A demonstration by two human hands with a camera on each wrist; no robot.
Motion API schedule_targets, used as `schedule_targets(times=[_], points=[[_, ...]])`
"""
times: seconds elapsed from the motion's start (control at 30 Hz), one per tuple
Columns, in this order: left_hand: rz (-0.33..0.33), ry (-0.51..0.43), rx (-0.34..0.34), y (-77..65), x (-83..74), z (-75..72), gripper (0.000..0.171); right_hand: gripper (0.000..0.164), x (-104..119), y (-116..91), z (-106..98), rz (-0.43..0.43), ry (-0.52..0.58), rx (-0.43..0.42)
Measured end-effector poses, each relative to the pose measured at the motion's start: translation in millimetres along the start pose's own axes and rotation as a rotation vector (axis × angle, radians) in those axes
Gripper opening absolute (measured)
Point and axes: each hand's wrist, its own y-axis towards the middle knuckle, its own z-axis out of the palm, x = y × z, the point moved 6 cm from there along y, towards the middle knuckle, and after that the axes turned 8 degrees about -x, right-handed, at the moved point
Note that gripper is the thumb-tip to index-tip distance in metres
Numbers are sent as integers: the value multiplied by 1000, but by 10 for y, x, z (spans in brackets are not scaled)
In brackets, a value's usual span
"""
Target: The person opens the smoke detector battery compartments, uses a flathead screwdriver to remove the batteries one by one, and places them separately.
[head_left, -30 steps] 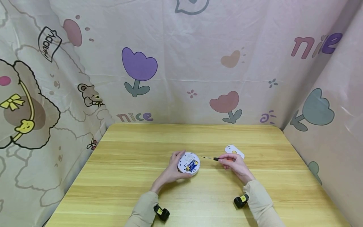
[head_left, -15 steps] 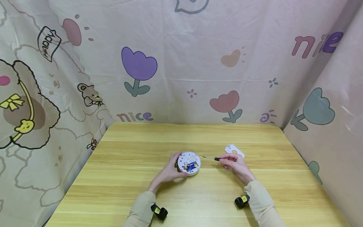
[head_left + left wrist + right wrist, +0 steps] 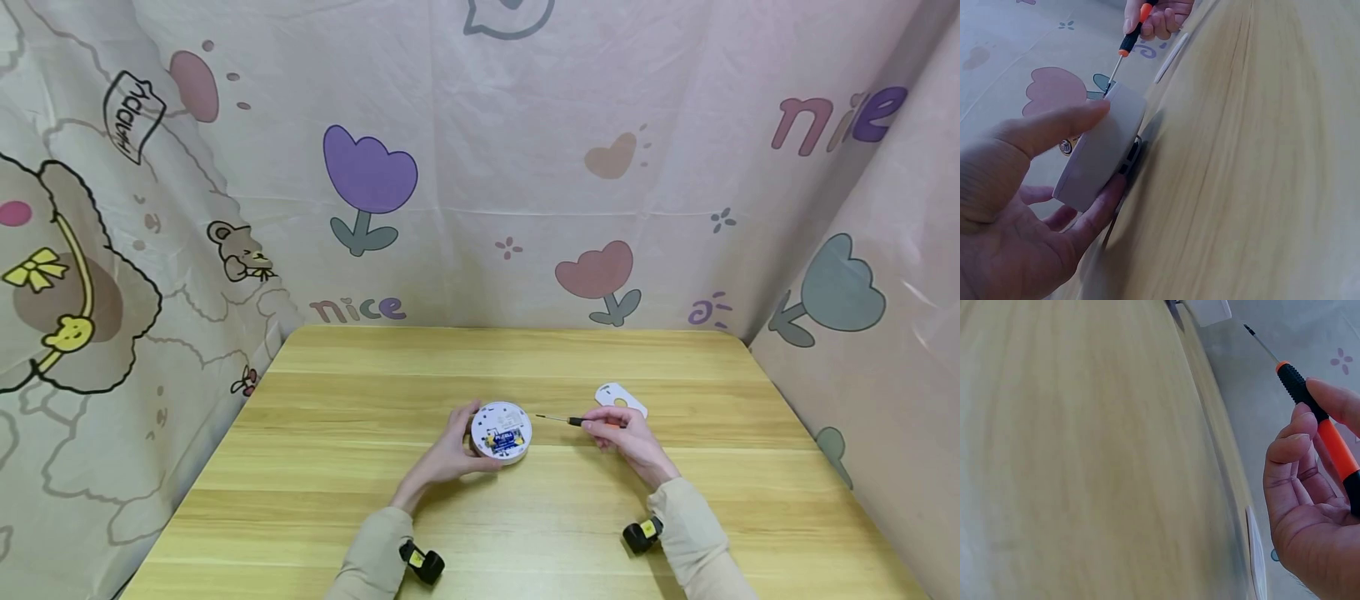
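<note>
My left hand (image 3: 450, 450) grips a round white device (image 3: 487, 425) by its rim, thumb on the near side and fingers around the far side. The device's face, turned up toward the head view, bears a blue-labelled battery (image 3: 507, 439) and small dark holes. In the left wrist view its smooth white side wall (image 3: 1100, 150) shows above the table. My right hand (image 3: 630, 440) pinches a screwdriver (image 3: 576, 421) with an orange and black handle (image 3: 1335, 447). The screwdriver's thin shaft points left, its dark tip (image 3: 1249, 329) a short gap from the device in the head view.
Just beyond my right hand, a flat white plate (image 3: 613, 395) with a hole lies on the wooden table (image 3: 360, 375). Black wrist cameras hang at both sleeves, the left one (image 3: 422, 562) and the right one (image 3: 642, 535). A patterned cloth (image 3: 480, 167) hangs behind the table.
My left hand has turned the round device slightly, so the battery label now lies more level. The right hand with the screwdriver has hardly moved.
</note>
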Motion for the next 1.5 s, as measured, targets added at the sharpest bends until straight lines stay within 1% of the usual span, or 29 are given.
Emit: schedule_targets(times=[0.13, 0.2, 0.37, 0.5, 0.63, 0.8, 0.93, 1.03, 1.23, 1.5], points=[[2, -5, -6, 3, 4, -3, 107, 9, 1, -2, 1, -2, -13, -2], [17, 2, -4, 4, -3, -5, 104, 9, 2, -2, 1, -6, -17, -4], [30, 2, -10, 25, 2, 0, 97, 9, 4, -2, 6, -10, -18, -9], [15, 2, -19, 38, 22, 5, 95, 10, 10, -9, 13, -9, -21, -13], [-11, -4, -6, 34, 38, 17, 96, 14, 23, -19, 23, -18, -34, -15], [-41, -10, -2, 28, 59, 32, 94, 24, 46, -37, 42, -60, -65, -8], [-57, -5, -17, 33, 79, 42, 90, 31, 80, -56, 67, -100, -113, -2], [-71, -6, -29, 40, 87, 47, 88, 33, 109, -69, 92, -110, -153, 0], [-68, -32, -40, 48, 62, 52, 84, 33, 149, -78, 132, -104, -215, 4], [-57, -35, -52, 69, 55, 57, 79, 34, 196, -87, 156, -105, -239, 26]])
